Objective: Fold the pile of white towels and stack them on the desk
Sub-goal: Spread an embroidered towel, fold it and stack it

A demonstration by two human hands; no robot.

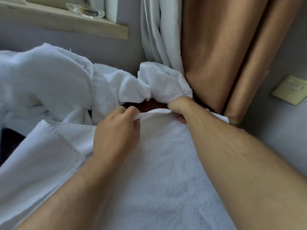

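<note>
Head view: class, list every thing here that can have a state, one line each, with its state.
spread towel: laid flat, far edge lifted.
left hand: pinches the spread towel's far edge.
right hand: grips the same edge.
towel pile: crumpled, unfolded.
brown curtain: gathered in folds.

One spread towel (166, 171) lies flat, with two hands at its far edge: left hand (116, 130) and right hand (180, 105). Beyond it is one heap of crumpled towels (49, 80), their number unclear. Left of it is one hemmed cloth (41, 155). Right of it hang two curtains, a white curtain (157, 39) and a tan curtain (216, 47), plus one wall plate (290, 90).
</note>
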